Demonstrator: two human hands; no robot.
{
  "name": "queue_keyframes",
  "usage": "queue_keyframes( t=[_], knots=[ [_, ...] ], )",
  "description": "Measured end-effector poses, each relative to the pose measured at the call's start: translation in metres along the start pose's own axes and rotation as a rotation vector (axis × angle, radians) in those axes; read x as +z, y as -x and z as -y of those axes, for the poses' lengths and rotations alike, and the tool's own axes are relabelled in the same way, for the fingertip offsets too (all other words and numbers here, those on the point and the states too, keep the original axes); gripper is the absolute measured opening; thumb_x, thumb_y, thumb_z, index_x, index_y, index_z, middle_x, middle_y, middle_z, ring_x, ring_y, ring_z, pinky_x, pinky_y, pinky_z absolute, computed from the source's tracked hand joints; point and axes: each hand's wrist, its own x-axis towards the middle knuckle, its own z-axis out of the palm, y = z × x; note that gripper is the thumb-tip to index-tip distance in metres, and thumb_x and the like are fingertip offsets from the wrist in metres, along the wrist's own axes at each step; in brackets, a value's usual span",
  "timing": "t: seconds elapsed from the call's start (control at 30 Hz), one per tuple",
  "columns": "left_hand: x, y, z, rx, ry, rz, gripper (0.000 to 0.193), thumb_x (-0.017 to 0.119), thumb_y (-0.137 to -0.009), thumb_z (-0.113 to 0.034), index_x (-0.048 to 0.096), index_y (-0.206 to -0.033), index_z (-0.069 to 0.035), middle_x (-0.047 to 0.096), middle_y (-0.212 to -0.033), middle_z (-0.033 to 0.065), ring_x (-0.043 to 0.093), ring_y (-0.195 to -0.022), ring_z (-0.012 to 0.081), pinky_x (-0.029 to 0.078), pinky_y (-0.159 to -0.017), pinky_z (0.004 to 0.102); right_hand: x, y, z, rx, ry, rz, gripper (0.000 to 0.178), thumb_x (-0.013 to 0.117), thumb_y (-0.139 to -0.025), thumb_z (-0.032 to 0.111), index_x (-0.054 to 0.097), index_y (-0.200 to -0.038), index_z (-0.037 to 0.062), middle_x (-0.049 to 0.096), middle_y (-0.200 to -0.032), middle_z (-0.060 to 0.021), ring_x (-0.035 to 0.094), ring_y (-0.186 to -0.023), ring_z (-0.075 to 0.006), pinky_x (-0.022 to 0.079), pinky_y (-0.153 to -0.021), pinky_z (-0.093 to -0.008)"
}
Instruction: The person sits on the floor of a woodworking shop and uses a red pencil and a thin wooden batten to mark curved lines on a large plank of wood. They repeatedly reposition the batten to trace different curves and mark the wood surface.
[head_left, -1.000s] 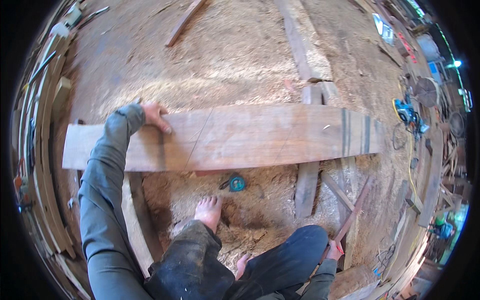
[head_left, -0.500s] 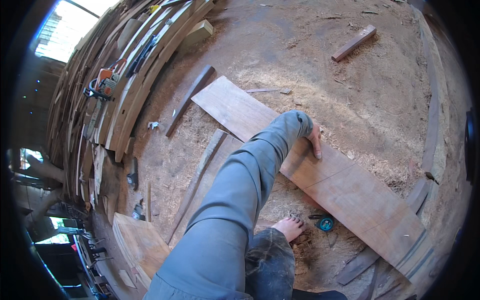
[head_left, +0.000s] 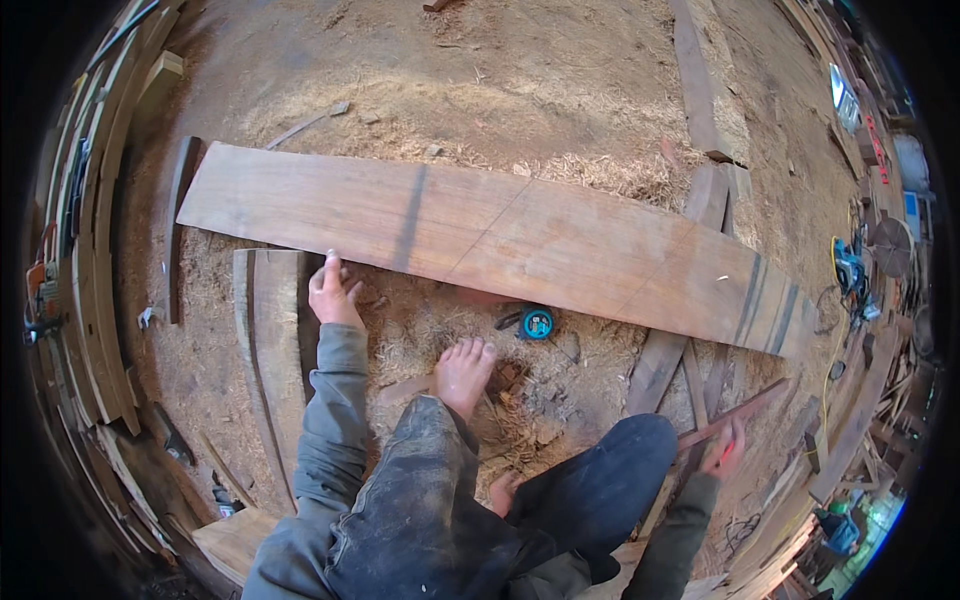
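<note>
A long reddish wooden plank (head_left: 500, 235) lies across the sawdust floor, with dark pencil lines and bands drawn across it. My left hand (head_left: 333, 290) reaches down at the plank's near edge, fingers touching the ground beside a shorter board (head_left: 272, 340). My right hand (head_left: 724, 452) is low at the right, gripping a thin reddish wooden strip (head_left: 735, 415). A blue tape measure (head_left: 537, 322) lies on the floor just below the plank, near my bare foot (head_left: 463, 372).
Stacked boards (head_left: 95, 250) line the left side. A long beam (head_left: 700, 85) runs away at the upper right. Short timbers (head_left: 660, 365) lie under the plank's right part. A blue power tool (head_left: 848, 272) with a yellow cord sits at the far right among clutter.
My left hand has come off the top of the plank and now sits at its near edge on the ground. The view has swung back to centre on the plank.
</note>
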Motion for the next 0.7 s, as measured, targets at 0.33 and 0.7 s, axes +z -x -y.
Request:
queue_keyframes(
  t=[0.33, 0.7],
  knots=[
    [0.016, -0.035, 0.009, -0.252, 0.154, 0.235, 0.117, 0.077, -0.079, -0.072, 0.033, -0.156, 0.003, 0.044, -0.155, 0.0237, 0.048, -0.141, 0.0414, 0.042, -0.117, 0.0563, 0.113, -0.160, 0.200, -0.431, 0.057, 0.396, 0.081, 0.087, -0.080, 0.021, 0.051, -0.151, 0.0038, 0.055, -0.153, -0.0194, 0.050, -0.143, -0.0398, 0.037, -0.120, -0.0504],
    [0.059, -0.015, 0.018, -0.124, 0.528, 0.217, 0.081, 0.082, -0.082, -0.054, 0.056, -0.146, -0.012, 0.063, -0.139, 0.0102, 0.060, -0.126, 0.0329, 0.050, -0.106, 0.0546, 0.145, -0.140, 0.229, -0.500, 0.167, 0.440, 0.110, 0.096, -0.066, 0.032, 0.041, -0.158, 0.0071, 0.042, -0.165, -0.0169, 0.037, -0.153, -0.0360, 0.029, -0.125, -0.0518]
  ],
)
